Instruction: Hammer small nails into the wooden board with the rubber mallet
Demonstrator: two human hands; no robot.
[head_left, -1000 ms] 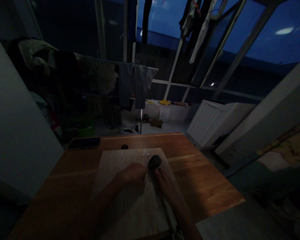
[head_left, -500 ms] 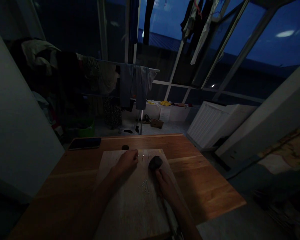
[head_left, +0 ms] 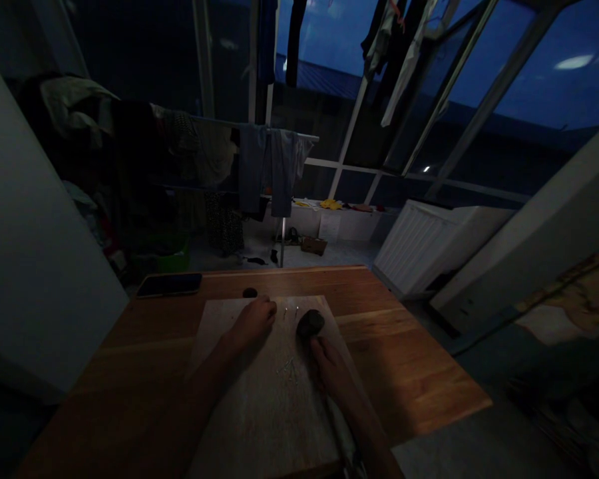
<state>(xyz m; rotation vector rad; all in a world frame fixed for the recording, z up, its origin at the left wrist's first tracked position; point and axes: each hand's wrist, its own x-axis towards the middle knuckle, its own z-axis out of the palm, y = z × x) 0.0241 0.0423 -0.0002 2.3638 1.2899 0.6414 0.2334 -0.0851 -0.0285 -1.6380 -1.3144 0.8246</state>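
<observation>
Black-headed hammer [head_left: 310, 324] fills the right hand [head_left: 330, 369]; on a pale wooden board [head_left: 259, 419], the left hand [head_left: 253, 322] bunches narrow, contents unclear.

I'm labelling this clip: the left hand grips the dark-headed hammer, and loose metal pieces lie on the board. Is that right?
One thing is off: in the head view, the right hand, not the left hand, grips the dark-headed hammer. Loose metal pieces do lie on the board.

2 bare hands [head_left: 253, 320] and 2 bare forearms [head_left: 213, 376], dimly lit.
</observation>
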